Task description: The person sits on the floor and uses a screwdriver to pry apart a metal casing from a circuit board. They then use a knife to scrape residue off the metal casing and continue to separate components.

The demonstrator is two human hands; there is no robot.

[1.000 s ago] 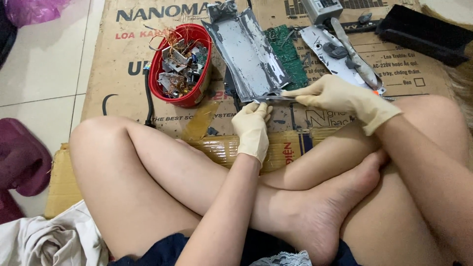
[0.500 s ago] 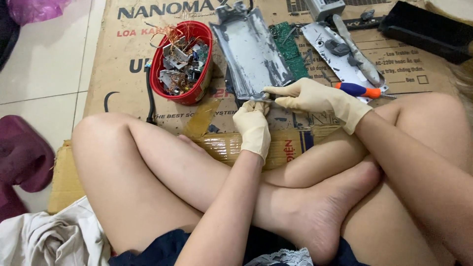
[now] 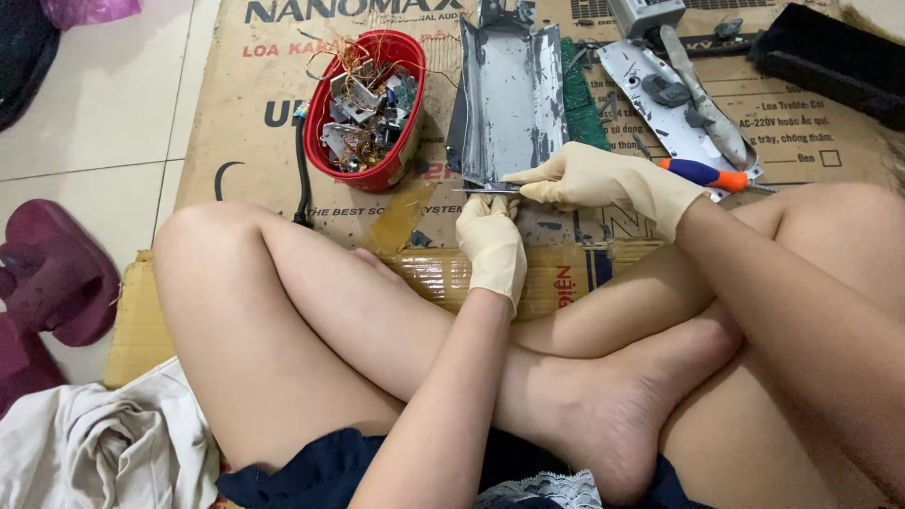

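Grey sheet metal — a bent metal casing point(image 3: 509, 104) — lies on the flattened cardboard point(image 3: 236, 141) ahead of the crossed legs, its near edge pinched from both sides. From the head camera, the gloved left hand point(image 3: 492, 245) closes thumb and fingers on that lower edge from beneath; the gloved right hand point(image 3: 594, 179) grips the same edge from the right, fingers curled. A red bowl point(image 3: 377, 170) of scrap parts stands just left of the casing — an orange-and-blue screwdriver point(image 3: 707, 175) lies beside the right wrist.

Both gloved hands meet ahead of the crossed legs: the left hand point(image 3: 492, 243) reaches forward, fingers pinched, and the right hand point(image 3: 596, 179) comes from the right, fingers curled.
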